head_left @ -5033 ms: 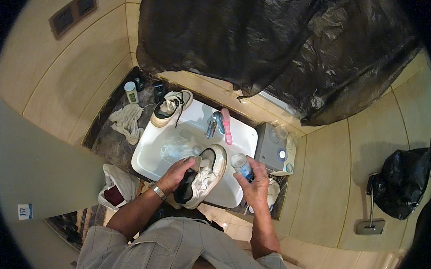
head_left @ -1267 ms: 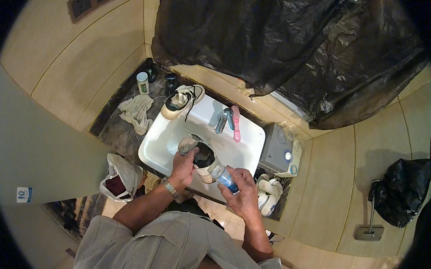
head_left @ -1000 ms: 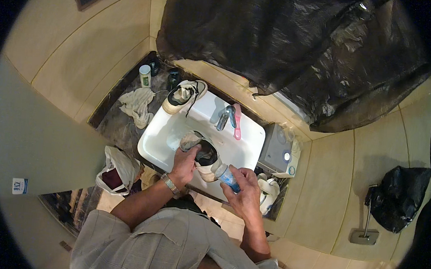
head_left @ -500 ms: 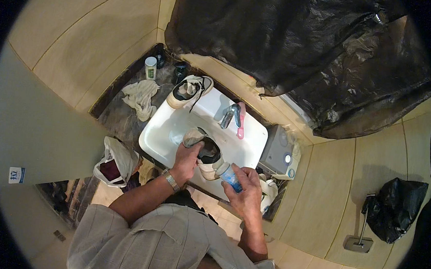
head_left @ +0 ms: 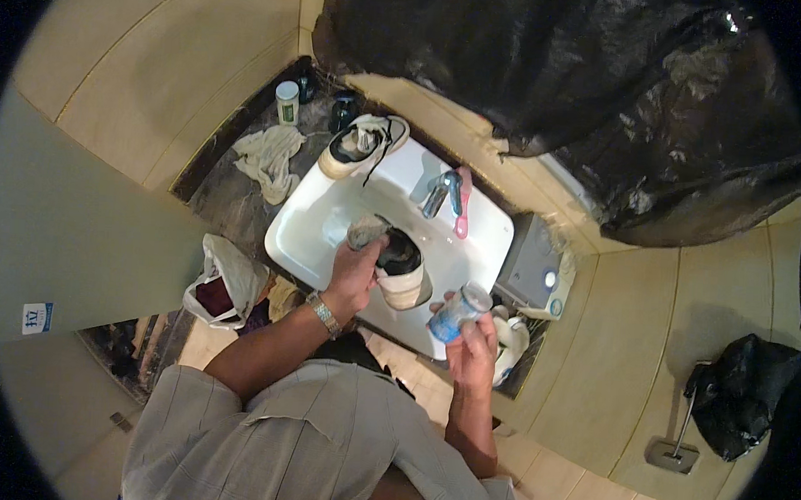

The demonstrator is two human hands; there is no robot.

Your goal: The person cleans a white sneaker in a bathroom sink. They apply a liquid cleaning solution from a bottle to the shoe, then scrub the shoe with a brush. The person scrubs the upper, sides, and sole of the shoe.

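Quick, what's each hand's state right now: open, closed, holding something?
Left hand: closed, holding a pale shoe.
Right hand: closed, holding a small blue-and-pale container.

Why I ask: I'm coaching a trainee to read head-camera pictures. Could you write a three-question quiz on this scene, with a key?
1. Multiple choice: what is in the right hand?
a) a pink brush
b) a blue-and-clear container
c) a white cloth
2. True or false: the left hand is empty.
3. Fill in: the shoe with the dangling dark lace rests at a corner of the ____.

Key:
1. b
2. False; its fingers grip the other shoe.
3. Sink
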